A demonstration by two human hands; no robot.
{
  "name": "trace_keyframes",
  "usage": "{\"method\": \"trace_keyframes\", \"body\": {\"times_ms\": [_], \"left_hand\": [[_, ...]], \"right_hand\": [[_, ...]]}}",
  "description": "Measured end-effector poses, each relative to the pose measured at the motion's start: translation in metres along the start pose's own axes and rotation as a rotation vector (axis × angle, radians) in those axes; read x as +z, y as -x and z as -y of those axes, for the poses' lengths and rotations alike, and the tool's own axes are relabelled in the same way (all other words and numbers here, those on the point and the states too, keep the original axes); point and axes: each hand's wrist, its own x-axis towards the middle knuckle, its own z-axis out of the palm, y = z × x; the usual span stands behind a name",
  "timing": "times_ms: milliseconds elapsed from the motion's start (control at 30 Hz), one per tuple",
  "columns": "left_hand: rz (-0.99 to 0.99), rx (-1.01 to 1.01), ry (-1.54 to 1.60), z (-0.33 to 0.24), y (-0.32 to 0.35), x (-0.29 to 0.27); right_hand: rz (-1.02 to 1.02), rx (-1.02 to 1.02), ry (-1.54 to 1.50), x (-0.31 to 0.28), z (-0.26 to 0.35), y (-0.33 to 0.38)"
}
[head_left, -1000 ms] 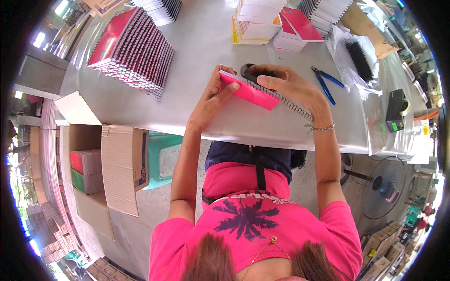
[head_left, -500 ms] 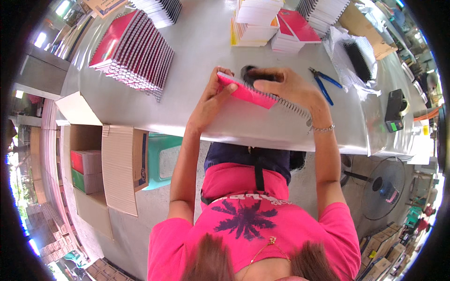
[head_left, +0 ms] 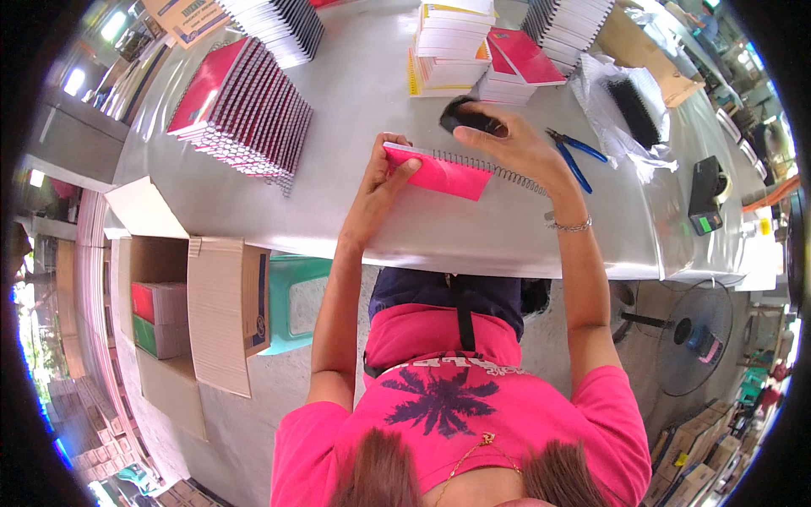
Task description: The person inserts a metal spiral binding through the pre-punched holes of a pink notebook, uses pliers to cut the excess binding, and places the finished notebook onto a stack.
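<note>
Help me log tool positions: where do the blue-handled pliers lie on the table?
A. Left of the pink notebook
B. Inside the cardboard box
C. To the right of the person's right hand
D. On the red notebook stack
C: the blue-handled pliers lie on the table just right of the right hand.

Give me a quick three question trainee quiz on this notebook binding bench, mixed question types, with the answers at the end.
1. True or false: the left hand holds the pink notebook by its left end.
2. Which tool lies right of the right hand? A) scissors B) blue-handled pliers C) a hammer
3. Fill in: the black wire spiral sticks out past the notebook's ____ end.

Key: 1 true; 2 B; 3 right
</note>
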Motion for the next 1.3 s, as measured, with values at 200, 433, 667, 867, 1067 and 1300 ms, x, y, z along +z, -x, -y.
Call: {"method": "trace_keyframes", "body": {"times_ms": [200, 433, 667, 867, 1067, 1300], "left_hand": [[-0.136, 0.13, 0.04, 0.023, 0.005, 0.008], [-0.224, 0.165, -0.063, 0.02, 0.009, 0.02], [-0.208, 0.124, -0.057, 0.02, 0.011, 0.017], [-0.181, 0.123, 0.0, 0.016, 0.012, 0.02], [-0.196, 0.19, -0.069, 0.023, 0.009, 0.016], [-0.191, 0.202, -0.083, 0.022, 0.008, 0.017]], "right_hand": [[-0.42, -0.304, 0.667, 0.023, -0.002, 0.011], [-0.273, -0.384, 0.588, 0.052, 0.015, 0.019], [-0.266, -0.421, 0.565, 0.058, 0.019, 0.024], [-0.276, -0.423, 0.604, 0.06, 0.017, 0.023], [-0.328, -0.444, 0.58, 0.062, 0.022, 0.023], [-0.312, -0.51, 0.645, 0.061, 0.019, 0.021]]}}
